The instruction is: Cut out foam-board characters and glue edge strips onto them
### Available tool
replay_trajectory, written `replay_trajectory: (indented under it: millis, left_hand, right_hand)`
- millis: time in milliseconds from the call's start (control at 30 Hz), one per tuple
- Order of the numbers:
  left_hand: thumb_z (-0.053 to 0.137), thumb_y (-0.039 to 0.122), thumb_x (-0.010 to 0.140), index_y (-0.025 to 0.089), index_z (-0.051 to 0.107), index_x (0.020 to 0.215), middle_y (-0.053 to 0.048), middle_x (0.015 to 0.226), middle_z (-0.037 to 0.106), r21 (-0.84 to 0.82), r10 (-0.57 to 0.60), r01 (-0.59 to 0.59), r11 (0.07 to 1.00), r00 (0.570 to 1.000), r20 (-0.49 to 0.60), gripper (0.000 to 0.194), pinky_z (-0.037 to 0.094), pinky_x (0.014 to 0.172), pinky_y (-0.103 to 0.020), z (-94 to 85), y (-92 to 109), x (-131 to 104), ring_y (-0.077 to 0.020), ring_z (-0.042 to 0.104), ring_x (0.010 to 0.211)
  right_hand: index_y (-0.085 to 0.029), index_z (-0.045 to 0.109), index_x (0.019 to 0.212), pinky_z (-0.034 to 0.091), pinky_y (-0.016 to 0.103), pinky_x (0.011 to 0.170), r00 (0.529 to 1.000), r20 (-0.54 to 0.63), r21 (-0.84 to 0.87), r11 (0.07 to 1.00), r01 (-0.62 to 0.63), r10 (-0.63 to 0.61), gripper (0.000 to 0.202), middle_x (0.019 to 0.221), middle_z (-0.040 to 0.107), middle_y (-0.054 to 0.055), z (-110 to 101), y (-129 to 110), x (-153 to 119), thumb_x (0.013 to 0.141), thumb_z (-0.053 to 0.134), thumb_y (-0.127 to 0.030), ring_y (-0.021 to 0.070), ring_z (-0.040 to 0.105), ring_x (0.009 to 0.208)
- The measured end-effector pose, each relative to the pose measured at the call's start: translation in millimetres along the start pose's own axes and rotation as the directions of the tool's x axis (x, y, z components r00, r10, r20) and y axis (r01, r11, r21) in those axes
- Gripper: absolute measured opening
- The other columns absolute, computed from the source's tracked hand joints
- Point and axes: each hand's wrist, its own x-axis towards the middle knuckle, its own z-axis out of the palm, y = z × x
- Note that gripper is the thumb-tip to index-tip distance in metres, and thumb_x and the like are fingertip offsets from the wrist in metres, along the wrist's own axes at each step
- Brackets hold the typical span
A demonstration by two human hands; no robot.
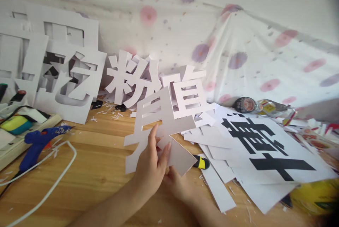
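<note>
A white cut-out board character (161, 117) is held up over the table, tilted, with slots in its upper part. My left hand (152, 159) grips its lower middle, the thumb and a finger over the front face. Lower down, my right hand (176, 181) is at the bottom edge near the right leg of the character, its fingers closed and partly hidden behind the board and the left hand. Just behind the held board stand a white character (189, 96) and another white character (132, 78). A black and yellow cutter (201, 162) lies to the right of the board.
At the left are a blue glue gun (37, 142) with a white cable (66, 163) and a wooden tray (29, 135). Cut-out white sheets (76, 92) lean behind. Printed paper (267, 184), white strips (219, 184), a bottle (265, 106) and a yellow object (315, 197) lie right.
</note>
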Motion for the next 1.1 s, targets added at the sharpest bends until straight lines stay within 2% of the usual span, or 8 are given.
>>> replay_trajectory:
  millis: [167, 267, 367, 600, 767, 867, 967, 1100]
  left_hand:
    - [0.037, 0.037, 0.090, 0.024, 0.021, 0.135, -0.010, 0.105, 0.059, -0.015, 0.074, -0.073, 0.997, 0.996, 0.044, 0.050, 0.047, 0.078, -0.032, -8.0, -16.1, 7.1, -0.0208, 0.054, 0.105]
    - [0.035, 0.035, 0.091, 0.025, 0.027, 0.132, -0.007, 0.099, 0.059, -0.048, 0.109, -0.108, 0.993, 0.994, 0.015, 0.043, 0.045, 0.068, -0.029, -14.4, -27.0, 10.6, -0.0175, 0.058, 0.087]
    - [0.034, 0.034, 0.091, 0.027, 0.028, 0.130, -0.003, 0.089, 0.057, -0.140, 0.133, -0.135, 0.981, 0.991, -0.019, 0.040, 0.041, 0.057, -0.025, -20.7, -32.2, 12.9, -0.0122, 0.053, 0.064]
    - [0.040, 0.038, 0.089, 0.029, 0.028, 0.129, -0.003, 0.090, 0.052, -0.257, 0.124, -0.111, 0.960, 0.992, 0.034, 0.043, 0.037, 0.051, -0.022, -24.7, -36.0, 17.0, -0.0103, 0.048, 0.062]
    - [0.044, 0.040, 0.086, 0.028, 0.034, 0.126, 0.000, 0.081, 0.050, -0.363, 0.067, -0.041, 0.931, 0.996, 0.058, 0.042, 0.037, 0.057, -0.022, -30.3, -36.8, 20.2, -0.0107, 0.048, 0.065]
    - [0.047, 0.042, 0.085, 0.027, 0.039, 0.124, 0.001, 0.074, 0.049, -0.371, -0.023, 0.045, 0.927, 0.998, 0.064, 0.042, 0.035, 0.053, -0.021, -35.2, -38.7, 18.8, -0.0102, 0.046, 0.061]
    - [0.054, 0.042, 0.081, 0.024, 0.039, 0.124, 0.000, 0.077, 0.050, -0.315, -0.058, 0.068, 0.947, 0.997, 0.041, 0.049, 0.036, 0.052, -0.020, -37.4, -42.2, 14.0, -0.0090, 0.047, 0.060]
    - [0.055, 0.039, 0.080, 0.023, 0.043, 0.122, -0.002, 0.083, 0.057, -0.138, 0.043, -0.043, 0.990, 0.999, -0.004, 0.046, 0.039, 0.050, -0.016, -34.9, -45.8, 7.2, -0.0086, 0.053, 0.063]
  right_hand:
    - [-0.027, 0.053, 0.114, 0.043, 0.042, 0.082, 0.990, 0.056, -0.435, 0.890, 0.138, -0.127, 0.038, 0.109, 0.057, 0.008, -41.7, 6.2, 1.2, 0.078, 0.053, -0.014, 0.0272, 0.051, 0.100]
    - [-0.024, 0.056, 0.106, 0.042, 0.040, 0.081, 0.999, 0.048, -0.570, 0.821, 0.034, -0.008, 0.029, 0.103, 0.057, 0.008, -64.6, 22.5, -3.5, 0.077, 0.057, -0.019, 0.0249, 0.051, 0.095]
    - [-0.023, 0.055, 0.102, 0.040, 0.041, 0.084, 0.988, 0.035, -0.618, 0.781, -0.094, 0.147, 0.034, 0.106, 0.055, 0.008, -79.1, 39.8, -7.3, 0.071, 0.066, -0.029, 0.0259, 0.048, 0.100]
    - [-0.022, 0.056, 0.095, 0.040, 0.037, 0.083, 0.952, 0.060, -0.619, 0.759, -0.202, 0.302, 0.020, 0.102, 0.054, 0.006, -78.3, 49.8, -6.1, 0.077, 0.059, -0.030, 0.0224, 0.051, 0.095]
    - [-0.023, 0.047, 0.112, 0.040, 0.038, 0.083, 0.960, 0.007, -0.495, 0.835, -0.238, 0.278, 0.029, 0.107, 0.053, 0.008, -91.9, 38.9, -9.8, 0.085, 0.047, -0.032, 0.0223, 0.052, 0.096]
    - [-0.025, 0.044, 0.115, 0.041, 0.036, 0.079, 0.966, 0.111, -0.309, 0.932, -0.189, 0.233, 0.031, 0.104, 0.055, 0.007, -94.8, 22.2, -14.1, 0.086, 0.046, -0.035, 0.0216, 0.052, 0.092]
    - [-0.023, 0.048, 0.107, 0.041, 0.031, 0.069, 0.967, 0.205, -0.107, 0.985, -0.134, 0.154, 0.031, 0.093, 0.055, 0.005, -79.7, 3.8, -18.4, 0.081, 0.053, -0.041, 0.0194, 0.051, 0.080]
    - [-0.021, 0.053, 0.086, 0.035, 0.026, 0.056, 0.976, 0.161, 0.117, 0.979, -0.165, 0.145, 0.032, 0.075, 0.049, 0.001, -45.4, -12.2, -20.3, 0.076, 0.054, -0.052, 0.0137, 0.041, 0.063]
